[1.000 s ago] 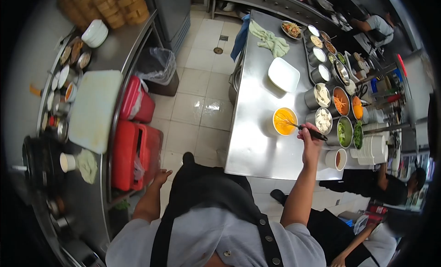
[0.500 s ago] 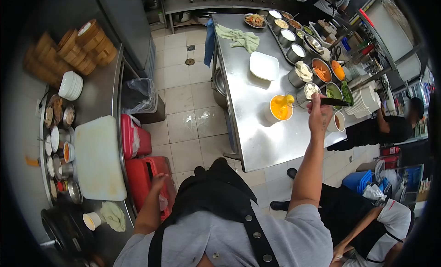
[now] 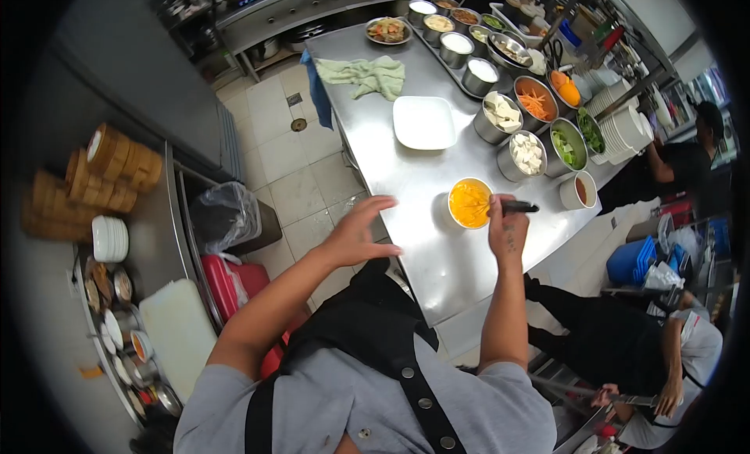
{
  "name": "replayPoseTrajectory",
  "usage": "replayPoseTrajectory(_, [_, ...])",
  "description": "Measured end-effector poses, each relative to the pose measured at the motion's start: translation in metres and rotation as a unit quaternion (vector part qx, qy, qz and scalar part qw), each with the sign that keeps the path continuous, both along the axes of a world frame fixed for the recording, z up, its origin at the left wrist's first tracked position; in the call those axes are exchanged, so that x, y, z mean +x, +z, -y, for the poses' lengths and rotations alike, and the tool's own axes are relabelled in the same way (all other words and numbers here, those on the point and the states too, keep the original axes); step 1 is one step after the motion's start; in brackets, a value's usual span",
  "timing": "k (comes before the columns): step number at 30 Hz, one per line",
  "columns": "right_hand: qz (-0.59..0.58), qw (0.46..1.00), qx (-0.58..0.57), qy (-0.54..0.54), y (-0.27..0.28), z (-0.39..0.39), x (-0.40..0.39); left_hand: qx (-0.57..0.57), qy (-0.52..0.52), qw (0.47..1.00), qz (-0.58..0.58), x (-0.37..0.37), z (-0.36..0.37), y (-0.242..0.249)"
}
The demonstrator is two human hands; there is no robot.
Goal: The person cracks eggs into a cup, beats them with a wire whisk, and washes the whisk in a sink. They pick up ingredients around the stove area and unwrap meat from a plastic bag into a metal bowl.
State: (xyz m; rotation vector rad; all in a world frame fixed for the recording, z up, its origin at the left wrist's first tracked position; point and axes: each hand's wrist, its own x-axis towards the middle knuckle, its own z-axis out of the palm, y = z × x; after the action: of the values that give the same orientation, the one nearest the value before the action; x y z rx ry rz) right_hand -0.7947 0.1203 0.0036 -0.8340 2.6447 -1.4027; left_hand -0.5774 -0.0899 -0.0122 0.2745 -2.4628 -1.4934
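Note:
My right hand (image 3: 506, 226) grips the black handle of a whisk (image 3: 519, 207). The whisk's wires dip into a white tub (image 3: 451, 212) of bright orange-yellow liquid (image 3: 469, 202) that looks like beaten egg. My left hand (image 3: 361, 231) hangs in the air left of the tub, fingers spread and nothing in them, near the table's edge. Beyond the tub, a white square dish (image 3: 424, 123) sits on the steel table (image 3: 437, 270). Right of it stand a metal pot of white cubes (image 3: 526, 153) and a white cup of brown sauce (image 3: 578, 190).
Several metal pots, including one of shredded carrot (image 3: 535, 101), line the table's far right. A green towel (image 3: 363, 75) lies near the left edge. One co-worker (image 3: 625, 352) is close on my right, another person (image 3: 687, 153) farther back. A lined bin (image 3: 234, 220) stands left.
The whisk has gone from above and right of the tub down into the liquid. My left hand has risen from beside the red bin towards the table. My view has turned slightly.

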Motion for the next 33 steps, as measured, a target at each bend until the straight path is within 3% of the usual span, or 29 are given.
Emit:
replayPoseTrajectory(1, [0.011,0.999,-0.04,-0.01,-0.018,-0.001,0.001,-0.059,-0.049,0.997,-0.025,-0.025,-0.001,0.005])
replayPoseTrajectory(3, [0.13,0.976,-0.13,-0.112,-0.031,-0.001,0.007,-0.069,-0.098,0.992,-0.032,-0.07,-0.008,0.004])
replayPoseTrajectory(7, [0.297,0.889,-0.254,-0.24,-0.034,-0.009,-0.002,-0.146,-0.159,0.976,-0.034,-0.138,-0.027,-0.009])
replayPoseTrajectory(12, [0.288,0.853,-0.347,-0.264,-0.009,-0.029,-0.008,-0.131,-0.212,0.968,-0.018,-0.175,-0.03,-0.022])
replayPoseTrajectory(19, [0.125,0.887,-0.36,-0.261,0.069,-0.028,0.016,-0.023,-0.284,0.958,-0.013,-0.19,-0.009,-0.028])
replayPoseTrajectory(24, [0.004,0.897,-0.366,-0.246,0.083,-0.011,0.044,0.018,-0.338,0.941,-0.021,-0.202,0.003,-0.032])
replayPoseTrajectory(31, [0.044,0.947,-0.177,-0.264,0.002,0.027,0.055,0.012,-0.409,0.911,-0.05,-0.217,0.019,-0.039])
replayPoseTrajectory(33, [0.069,0.937,-0.163,-0.303,-0.02,0.033,0.056,0.0,-0.435,0.898,-0.063,-0.221,0.02,-0.036])
